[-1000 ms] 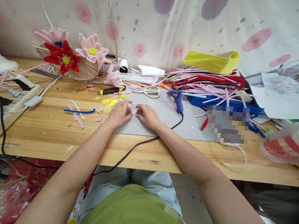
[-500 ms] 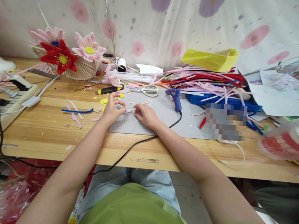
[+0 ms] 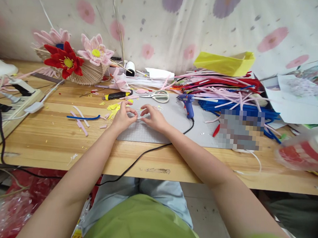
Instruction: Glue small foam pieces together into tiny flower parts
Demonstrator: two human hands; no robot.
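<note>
My left hand and my right hand are close together over the grey cutting mat. Thumb and fingers of each hand are pinched, and something thin and whitish shows between the two fingertips, too small to name. Just beyond them lie the scissors, and small thin white-and-yellow bits are scattered near my right hand. Yellow scraps lie beside my left hand. To the right, a blue hot glue gun rests on the mat with a glue stick in its back.
A black cord crosses the table's front. Pipe cleaner bundles are piled at the back right, with a plastic cup in front. Fuzzy flowers and a power strip are at left; a yellow-black utility knife lies behind my hands.
My hands have come closer together, with the fingertips nearly meeting. My right fingers have lifted slightly off the mat. The rest of the table looks the same.
</note>
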